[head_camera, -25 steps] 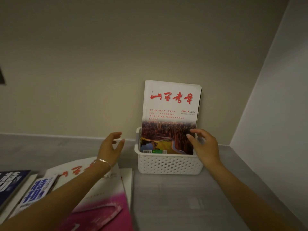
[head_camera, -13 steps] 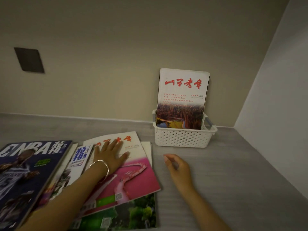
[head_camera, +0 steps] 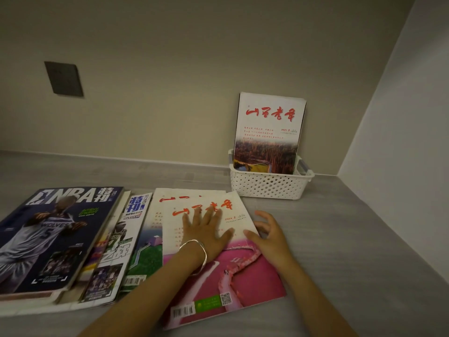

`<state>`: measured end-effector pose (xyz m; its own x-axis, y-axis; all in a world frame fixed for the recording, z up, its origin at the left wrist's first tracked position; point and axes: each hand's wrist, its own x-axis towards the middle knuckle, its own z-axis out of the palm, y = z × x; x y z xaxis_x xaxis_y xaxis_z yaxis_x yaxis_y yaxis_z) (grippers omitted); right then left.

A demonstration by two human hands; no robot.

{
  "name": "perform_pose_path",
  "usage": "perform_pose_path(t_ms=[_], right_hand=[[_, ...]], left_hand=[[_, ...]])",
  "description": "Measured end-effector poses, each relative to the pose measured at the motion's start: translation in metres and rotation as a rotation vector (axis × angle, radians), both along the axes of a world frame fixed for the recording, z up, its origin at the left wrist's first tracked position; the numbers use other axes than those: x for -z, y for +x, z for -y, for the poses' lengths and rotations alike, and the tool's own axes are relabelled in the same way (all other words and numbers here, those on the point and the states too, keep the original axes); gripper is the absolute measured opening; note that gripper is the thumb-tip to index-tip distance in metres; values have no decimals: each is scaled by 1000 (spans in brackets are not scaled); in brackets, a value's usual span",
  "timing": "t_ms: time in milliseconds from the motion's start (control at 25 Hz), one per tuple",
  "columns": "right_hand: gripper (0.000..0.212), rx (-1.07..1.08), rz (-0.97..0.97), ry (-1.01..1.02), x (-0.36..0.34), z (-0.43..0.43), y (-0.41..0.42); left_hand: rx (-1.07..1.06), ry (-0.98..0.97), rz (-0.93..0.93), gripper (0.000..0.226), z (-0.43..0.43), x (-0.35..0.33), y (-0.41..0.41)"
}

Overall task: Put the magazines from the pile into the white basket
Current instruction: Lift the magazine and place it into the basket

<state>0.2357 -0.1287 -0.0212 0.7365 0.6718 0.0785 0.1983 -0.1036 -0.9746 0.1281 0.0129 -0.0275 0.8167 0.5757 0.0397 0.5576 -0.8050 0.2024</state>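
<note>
Head view, white basket (head_camera: pixel 267 186), upright magazine (head_camera: pixel 268 132) inside

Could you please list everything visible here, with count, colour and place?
basket: one, white, far right by the wall.
upright magazine: one at the front, white and brown cover, standing in the basket; any behind it are hidden.
pink magazine: one, white and pink, top of the pile, under both hands.
basketball magazines: two showing, dark blue, left of the pile.
green magazine: one, partly covered.
wall plate: one, dark, on the wall.
bracelet: one, silver, left wrist.
left hand: flat on the pink magazine.
right hand: at that magazine's right edge.
</note>
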Motion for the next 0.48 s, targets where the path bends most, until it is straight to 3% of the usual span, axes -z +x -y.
perform_pose_path(t_ms=[120,280,480], right_hand=[[49,-2,-167,74,-4,10,0],[25,-99,-187,80,-8,16,-4],[22,-8,-271,297,-21,23,1]], left_hand=[[64,-4,25,74,7,3,-4],[40,-100,122,74,6,-8,-4],[-173,-234,505,79,-10,-47,-4]])
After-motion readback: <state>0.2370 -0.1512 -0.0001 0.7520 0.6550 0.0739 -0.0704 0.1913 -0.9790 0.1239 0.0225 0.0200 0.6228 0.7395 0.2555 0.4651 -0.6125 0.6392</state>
